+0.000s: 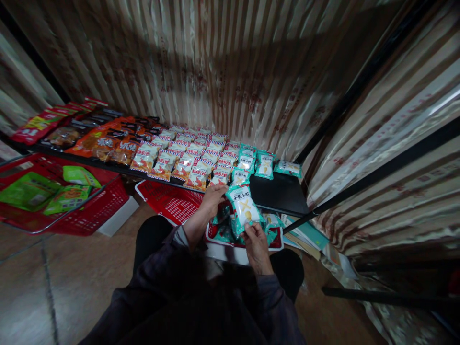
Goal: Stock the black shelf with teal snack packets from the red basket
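1. Teal-and-white plastic wraps the held packet (245, 206), which sits at the centre of this clock face; it is lifted above a basket and just off the front edge of a shelf, its printed front turned upward.
2. At ten o'clock on the packet, the left hand (214, 199) has its fingers pinching the upper corner; at about five o'clock, the right hand (255, 239) has its fingers pinching the lower edge.
3. Toward six o'clock lies the white-rimmed basket (230, 247); more teal packets (223, 232) fill it, showing from eight round to four o'clock, partly hidden by the hands and the held packet.
4. From twelve to two o'clock, four teal-and-white packets (265, 164) rest on the black shelf (282, 191); the nearest stands just beyond the held one, and the one at two o'clock lies on its side.
5. Toward ten o'clock, rows of white-and-red packets (183, 163) lean on the same shelf; farther along come orange packets (122, 143), then red packets (39, 125) at the far end.
6. At nine o'clock, well apart, a red basket (100, 201) holds green packets (70, 199); at four o'clock, papers (305, 235) lie low beside the shelf; a striped curtain (215, 57) hangs behind at twelve.
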Tool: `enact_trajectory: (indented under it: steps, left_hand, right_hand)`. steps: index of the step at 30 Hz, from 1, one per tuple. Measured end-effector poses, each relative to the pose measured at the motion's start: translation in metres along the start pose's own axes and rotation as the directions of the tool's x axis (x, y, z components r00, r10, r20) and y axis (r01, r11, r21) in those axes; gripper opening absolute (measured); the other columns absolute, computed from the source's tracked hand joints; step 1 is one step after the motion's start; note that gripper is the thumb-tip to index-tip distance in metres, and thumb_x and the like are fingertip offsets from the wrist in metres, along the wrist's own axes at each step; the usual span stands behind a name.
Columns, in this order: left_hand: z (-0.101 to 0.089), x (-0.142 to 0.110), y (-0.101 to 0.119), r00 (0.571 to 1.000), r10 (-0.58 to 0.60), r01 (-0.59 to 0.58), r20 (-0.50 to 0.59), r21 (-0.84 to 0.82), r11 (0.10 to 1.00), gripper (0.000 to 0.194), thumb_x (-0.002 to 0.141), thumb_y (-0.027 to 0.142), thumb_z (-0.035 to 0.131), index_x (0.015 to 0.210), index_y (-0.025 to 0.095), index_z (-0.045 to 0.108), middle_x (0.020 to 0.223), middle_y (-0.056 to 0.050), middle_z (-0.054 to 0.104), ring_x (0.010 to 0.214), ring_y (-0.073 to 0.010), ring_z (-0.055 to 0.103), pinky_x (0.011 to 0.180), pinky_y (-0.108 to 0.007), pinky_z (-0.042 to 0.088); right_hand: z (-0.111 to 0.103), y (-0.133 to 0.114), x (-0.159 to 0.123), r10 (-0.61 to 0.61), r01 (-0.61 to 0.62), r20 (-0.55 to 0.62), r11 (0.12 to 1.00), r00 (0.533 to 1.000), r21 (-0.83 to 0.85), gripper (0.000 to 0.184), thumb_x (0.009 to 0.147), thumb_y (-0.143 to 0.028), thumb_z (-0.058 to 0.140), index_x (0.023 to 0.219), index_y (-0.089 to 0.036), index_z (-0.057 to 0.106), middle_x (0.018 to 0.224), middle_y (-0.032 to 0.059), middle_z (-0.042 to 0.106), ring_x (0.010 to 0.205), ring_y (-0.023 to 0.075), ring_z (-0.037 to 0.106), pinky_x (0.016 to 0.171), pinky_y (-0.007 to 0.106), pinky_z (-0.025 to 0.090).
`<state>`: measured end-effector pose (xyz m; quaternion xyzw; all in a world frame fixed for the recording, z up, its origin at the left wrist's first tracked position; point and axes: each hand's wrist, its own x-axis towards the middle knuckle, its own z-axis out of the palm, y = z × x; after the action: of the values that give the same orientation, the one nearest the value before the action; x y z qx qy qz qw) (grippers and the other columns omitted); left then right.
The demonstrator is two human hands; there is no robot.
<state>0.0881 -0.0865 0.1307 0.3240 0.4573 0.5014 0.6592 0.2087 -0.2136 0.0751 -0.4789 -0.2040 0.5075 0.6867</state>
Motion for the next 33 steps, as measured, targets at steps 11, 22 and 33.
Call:
enact_trajectory:
  steps: [11, 22, 33]
  left_hand:
    - [-0.009, 0.008, -0.004, 0.996, 0.084, -0.081, -0.034, 0.093, 0.992, 0.015, 0.062, 0.023, 0.072, 0.059, 0.017, 0.059, 0.055, 0.003, 0.057, 0.053, -0.0095, 0.049, 0.055, -0.022, 0.038]
    - [-0.013, 0.008, -0.011, 0.979, 0.172, -0.149, -0.113, 0.185, 0.971, 0.013, 0.065, 0.023, 0.069, 0.059, 0.017, 0.058, 0.058, 0.003, 0.058, 0.059, -0.0127, 0.052, 0.063, -0.024, 0.040]
    - [-0.013, 0.008, -0.015, 0.942, 0.299, -0.243, -0.150, 0.308, 0.920, 0.014, 0.068, 0.024, 0.065, 0.059, 0.020, 0.056, 0.058, 0.003, 0.054, 0.061, -0.0143, 0.051, 0.062, -0.025, 0.037]
  right_hand:
    - [0.000, -0.009, 0.003, -0.029, 0.031, -0.045, 0.999, 0.999, 0.032, 0.031, 0.062, -0.041, 0.081, 0.070, -0.021, 0.058, 0.073, -0.0045, 0.059, 0.064, 0.0085, 0.053, 0.058, 0.020, 0.045]
    - [0.002, -0.013, 0.000, -0.127, 0.130, -0.064, 0.991, 0.990, 0.041, 0.028, 0.065, -0.038, 0.079, 0.073, -0.022, 0.058, 0.066, -0.0069, 0.054, 0.059, 0.0076, 0.051, 0.057, 0.021, 0.044]
    - [-0.001, -0.009, 0.010, -0.101, 0.103, -0.128, 0.995, 0.987, 0.011, 0.032, 0.063, -0.040, 0.080, 0.080, -0.023, 0.059, 0.072, -0.0068, 0.061, 0.061, 0.0076, 0.055, 0.058, 0.020, 0.044]
